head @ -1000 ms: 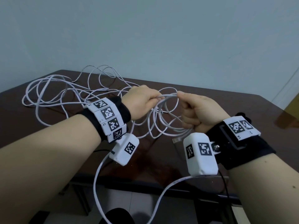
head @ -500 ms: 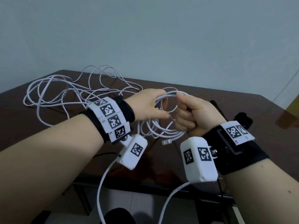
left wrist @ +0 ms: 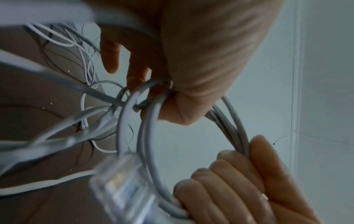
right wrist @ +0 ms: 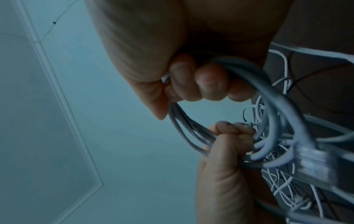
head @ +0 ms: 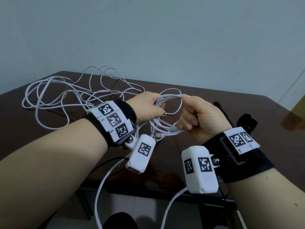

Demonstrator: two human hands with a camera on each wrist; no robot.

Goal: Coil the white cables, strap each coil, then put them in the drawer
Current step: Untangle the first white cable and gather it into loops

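A small coil of white cable (head: 166, 128) hangs in the air between both hands, over the dark table (head: 189, 146). My left hand (head: 152, 108) grips the coil's left side, and my right hand (head: 189, 116) grips its right side, thumb on top. A clear plug (head: 159, 135) dangles below the coil. In the left wrist view the coil (left wrist: 151, 151) and the plug (left wrist: 118, 186) are close up. The right wrist view shows the coil (right wrist: 275, 109) passing through my curled right fingers (right wrist: 201, 84). More loose white cable (head: 66, 96) sprawls on the table's far left.
Black straps (head: 247, 124) lie on the table behind my right wrist, with another black strip (head: 221, 109) beside them. A pale wall (head: 165, 38) stands behind the table. The table's front edge (head: 148, 190) is just below my wrists.
My hands have drawn closer together and the coil has tightened between them. The dangling plug has swung left, under my left hand. My right hand has taken a new hold on the coil's right side.
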